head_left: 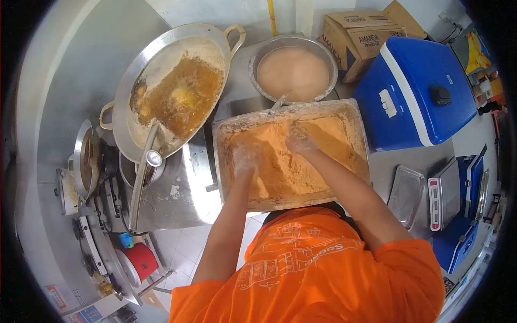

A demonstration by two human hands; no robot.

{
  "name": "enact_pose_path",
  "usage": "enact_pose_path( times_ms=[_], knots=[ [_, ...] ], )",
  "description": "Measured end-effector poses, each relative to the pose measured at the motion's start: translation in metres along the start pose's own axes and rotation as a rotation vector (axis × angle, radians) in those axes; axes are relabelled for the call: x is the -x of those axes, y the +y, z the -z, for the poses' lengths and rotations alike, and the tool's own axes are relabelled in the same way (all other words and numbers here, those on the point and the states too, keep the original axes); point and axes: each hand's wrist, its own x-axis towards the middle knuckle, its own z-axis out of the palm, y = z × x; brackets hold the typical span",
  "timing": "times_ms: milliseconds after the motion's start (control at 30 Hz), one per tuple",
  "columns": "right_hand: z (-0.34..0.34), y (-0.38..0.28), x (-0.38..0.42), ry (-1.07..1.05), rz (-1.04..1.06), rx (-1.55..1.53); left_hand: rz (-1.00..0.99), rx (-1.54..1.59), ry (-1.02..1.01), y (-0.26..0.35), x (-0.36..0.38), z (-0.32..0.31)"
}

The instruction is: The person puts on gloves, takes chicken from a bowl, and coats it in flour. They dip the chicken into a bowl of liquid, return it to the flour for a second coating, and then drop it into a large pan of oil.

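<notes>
A large rectangular tray (214, 161) holds orange-tinted breading flour (293, 180), heaped and furrowed. My left hand (245, 158), coated in flour, is down in the left part of the mix. Farther right and slightly deeper into the tray, my right hand (300, 141) is also pushed into the flour. The fingers of both hands are largely hidden by flour, so whether they hold anything does not show. Behind the tray stands a round metal basin (252, 67) of pinkish liquid (293, 70), with a utensil handle (278, 103) between basin and tray.
At left, a big wok (121, 102) contains bubbling oil with food frying and a long-handled ladle (141, 185) resting in it. A blue cooler (420, 91) and a cardboard box (361, 37) stand at right. Nearer lie a shallow metal tray (406, 196) and a scale (446, 196).
</notes>
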Motion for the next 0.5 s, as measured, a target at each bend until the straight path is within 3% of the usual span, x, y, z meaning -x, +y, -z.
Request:
enact_pose_path(
  times_ms=[33,100,200,233,267,333,400,467,500],
  knots=[
    [-0.007,-0.007,-0.006,0.063,-0.035,-0.044,0.016,-0.018,0.062,-0.005,-0.017,-0.011],
    [-0.019,-0.013,-0.013,-0.077,0.094,-0.064,-0.103,0.011,0.167,-0.009,-0.037,-0.027],
    [-0.033,0.000,-0.032,-0.380,0.345,-0.004,-0.122,0.421,-0.209,0.021,-0.009,0.001],
    [-0.033,0.005,-0.032,-0.501,0.440,0.031,-0.240,0.270,-0.298,0.020,-0.003,0.000],
    [-0.033,0.013,-0.026,-0.563,0.554,0.283,-0.358,0.119,-0.383,0.018,0.003,0.001],
    [0.004,0.007,0.015,-0.663,0.770,0.797,-0.377,-0.033,-0.490,0.024,0.016,0.006],
    [-0.045,0.033,0.054,-0.312,0.617,0.183,-0.170,-0.025,-0.547,0.042,0.046,0.015],
    [-0.080,0.044,0.046,-0.092,0.498,-0.008,-0.396,-0.058,-0.299,0.022,0.044,-0.019],
    [-0.092,0.037,0.031,-0.060,0.472,0.099,-0.383,-0.002,-0.258,0.022,0.040,-0.023]
  ],
)
